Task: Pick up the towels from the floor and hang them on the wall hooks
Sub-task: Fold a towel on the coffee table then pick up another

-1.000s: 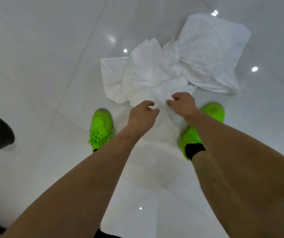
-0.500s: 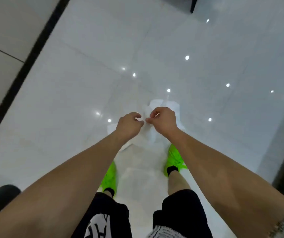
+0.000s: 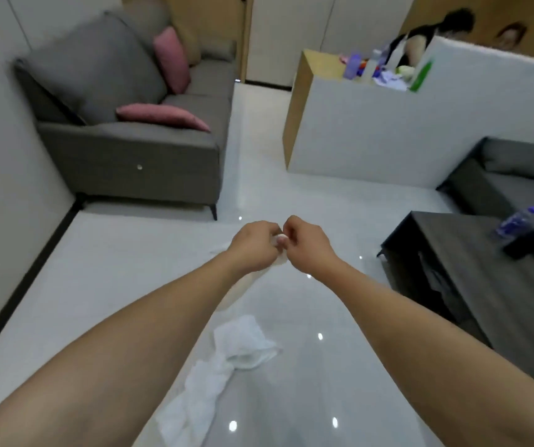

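My left hand (image 3: 252,245) and my right hand (image 3: 307,245) are held out in front of me, close together, each pinching the top edge of a white towel (image 3: 280,258). The towel hangs down from my fingers behind my left forearm, and most of it is hidden by that arm. Another white towel (image 3: 223,362) lies crumpled in a long strip on the glossy white floor below my arms. No wall hooks are in view.
A grey sofa (image 3: 136,133) with pink cushions stands at the back left. A white partition (image 3: 372,124) with a cluttered shelf is ahead on the right. A dark low table (image 3: 472,262) with a water bottle (image 3: 515,221) is at the right. A person (image 3: 427,37) is behind the partition.
I have straightened up from the floor with a towel edge gripped in both hands. The view rose from my feet and the floor to the room ahead.
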### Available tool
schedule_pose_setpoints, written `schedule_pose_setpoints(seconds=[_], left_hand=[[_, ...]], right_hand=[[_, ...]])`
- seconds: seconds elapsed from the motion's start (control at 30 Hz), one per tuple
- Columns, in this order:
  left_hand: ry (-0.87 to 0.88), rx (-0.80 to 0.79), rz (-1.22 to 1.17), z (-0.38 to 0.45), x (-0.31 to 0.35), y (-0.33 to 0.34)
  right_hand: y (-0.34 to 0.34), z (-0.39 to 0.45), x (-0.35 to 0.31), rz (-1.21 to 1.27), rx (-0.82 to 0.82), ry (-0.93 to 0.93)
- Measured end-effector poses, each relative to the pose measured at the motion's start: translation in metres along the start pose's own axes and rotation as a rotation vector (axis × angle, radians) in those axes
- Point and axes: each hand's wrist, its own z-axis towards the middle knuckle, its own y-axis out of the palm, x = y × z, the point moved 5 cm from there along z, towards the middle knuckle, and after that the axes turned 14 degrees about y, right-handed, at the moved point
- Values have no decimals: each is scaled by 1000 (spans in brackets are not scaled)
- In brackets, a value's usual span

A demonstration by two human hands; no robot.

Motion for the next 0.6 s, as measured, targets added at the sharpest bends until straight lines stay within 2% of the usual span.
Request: schedule_pose_setpoints(seconds=[0.1,0.2,0.27,0.33,0.4,0.5,0.57,0.6], left_hand=[[108,44,17,2,72,-20],[248,116,21,0,154,-23],[360,166,1,-2,216,-11],[451,232,-33,-6,279,12],[503,268,-59,-12,337,46],[512,272,-134,-23,412,105],[483,219,-220,-29,455,149],[473,145,-251,-32,479,174]], right_hand=[[-80,-32,5,159,62,3],[-151,-80,29,376,-48,-7],[-189,-116,61,371,-117,-16],[-222,-154,107,325,-119,11],[-256,-191,164,274,-22,68],[-316,-249,259,230,225,209],[-357,-292,316,266,385,296],[-377,-314,341,308,464,322]])
